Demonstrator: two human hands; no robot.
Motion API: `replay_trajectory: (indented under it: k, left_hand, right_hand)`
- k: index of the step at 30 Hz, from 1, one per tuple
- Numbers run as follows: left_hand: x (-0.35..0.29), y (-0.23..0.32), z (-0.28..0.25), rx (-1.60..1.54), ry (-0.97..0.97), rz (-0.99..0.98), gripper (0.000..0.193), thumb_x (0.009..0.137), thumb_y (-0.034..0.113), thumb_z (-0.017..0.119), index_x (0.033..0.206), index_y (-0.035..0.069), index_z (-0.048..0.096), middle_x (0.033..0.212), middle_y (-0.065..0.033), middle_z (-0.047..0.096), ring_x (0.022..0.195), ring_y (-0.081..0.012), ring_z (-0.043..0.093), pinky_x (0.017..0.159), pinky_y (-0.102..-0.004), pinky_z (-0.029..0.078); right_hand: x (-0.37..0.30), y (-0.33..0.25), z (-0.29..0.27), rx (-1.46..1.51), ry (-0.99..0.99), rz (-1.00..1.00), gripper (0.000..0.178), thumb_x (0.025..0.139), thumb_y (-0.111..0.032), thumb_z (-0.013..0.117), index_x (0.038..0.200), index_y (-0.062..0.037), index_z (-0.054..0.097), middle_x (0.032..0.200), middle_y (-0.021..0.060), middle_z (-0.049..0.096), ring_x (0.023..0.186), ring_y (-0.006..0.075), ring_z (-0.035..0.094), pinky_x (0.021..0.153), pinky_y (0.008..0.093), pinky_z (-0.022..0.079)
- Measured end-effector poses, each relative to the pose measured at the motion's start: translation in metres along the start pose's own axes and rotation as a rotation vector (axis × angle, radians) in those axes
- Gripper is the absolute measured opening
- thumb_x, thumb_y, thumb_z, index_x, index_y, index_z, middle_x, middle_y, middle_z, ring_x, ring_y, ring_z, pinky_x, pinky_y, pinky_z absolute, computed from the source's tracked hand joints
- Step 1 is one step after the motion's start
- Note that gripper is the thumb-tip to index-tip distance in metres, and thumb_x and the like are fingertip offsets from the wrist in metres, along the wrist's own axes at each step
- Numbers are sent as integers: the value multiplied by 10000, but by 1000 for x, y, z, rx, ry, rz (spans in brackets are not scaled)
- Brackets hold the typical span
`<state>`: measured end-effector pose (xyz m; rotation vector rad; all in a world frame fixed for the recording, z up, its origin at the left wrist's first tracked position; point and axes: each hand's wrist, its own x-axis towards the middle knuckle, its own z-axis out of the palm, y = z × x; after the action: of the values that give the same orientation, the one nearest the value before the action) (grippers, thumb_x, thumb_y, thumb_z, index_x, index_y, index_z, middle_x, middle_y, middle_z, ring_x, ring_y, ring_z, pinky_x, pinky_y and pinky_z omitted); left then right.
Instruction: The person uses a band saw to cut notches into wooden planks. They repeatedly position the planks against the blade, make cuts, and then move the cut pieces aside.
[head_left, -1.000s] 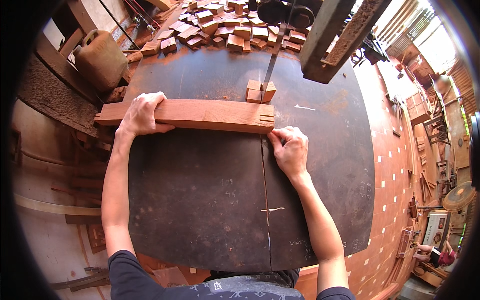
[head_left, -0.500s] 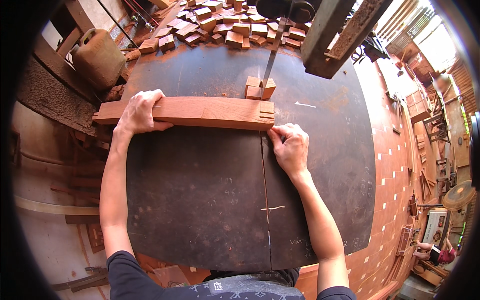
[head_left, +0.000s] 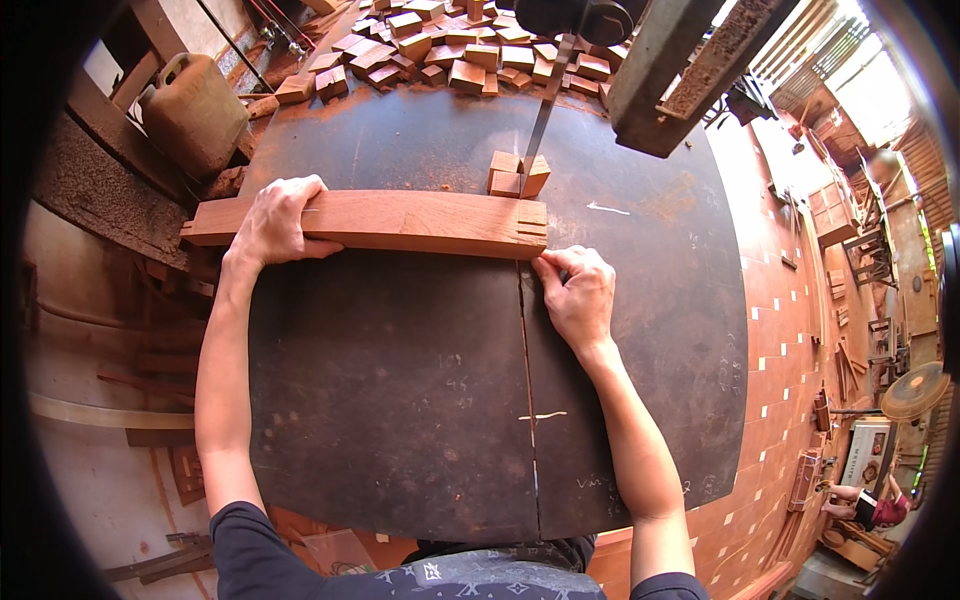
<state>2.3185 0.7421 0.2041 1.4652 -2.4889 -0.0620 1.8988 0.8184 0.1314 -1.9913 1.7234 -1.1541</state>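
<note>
A long reddish wooden beam (head_left: pixel 400 222) lies crosswise on the dark saw table (head_left: pixel 400 400), with slots cut into both ends. My left hand (head_left: pixel 278 222) wraps over its left part, thumb on the near side and fingers over the top. At the beam's right near corner, my right hand (head_left: pixel 580 295) is closed, its thumb and fingertips pressed against the end. Just behind that end rises the thin band saw blade (head_left: pixel 543 120). Small wooden blocks (head_left: pixel 519 176) stand around the blade, touching or nearly touching the beam's far side.
Many cut wooden blocks (head_left: pixel 465 75) are heaped at the table's far edge. The saw's metal guard post (head_left: pixel 655 85) hangs at upper right. A dusty jerrycan (head_left: pixel 195 115) stands at far left. Another person (head_left: pixel 880 508) is at the lower right, beyond the tiled floor (head_left: pixel 775 350).
The whole view has shifted very slightly left. Both hands keep the same hold, and the beam sits in the same place by the blade.
</note>
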Motion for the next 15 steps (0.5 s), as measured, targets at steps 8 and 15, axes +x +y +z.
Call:
replay_trajectory:
  k: [8, 15]
  left_hand:
    - [-1, -5, 3, -30, -4, 1, 652, 624, 291, 1039, 1050, 52, 607, 969, -178, 688, 961, -441, 671, 873, -504, 539]
    - [1, -4, 3, -39, -7, -3, 654, 622, 293, 1039, 1052, 52, 609, 981, -184, 695, 971, -444, 675, 874, -502, 541]
  right_hand:
    - [0, 1, 2, -6, -5, 2, 131, 916, -142, 840, 1002, -44, 853, 929, 145, 772, 921, 356, 714, 858, 458, 559]
    - [1, 2, 3, 0, 12, -3, 129, 917, -138, 838, 999, -40, 852, 929, 146, 774, 923, 358, 719, 863, 459, 562]
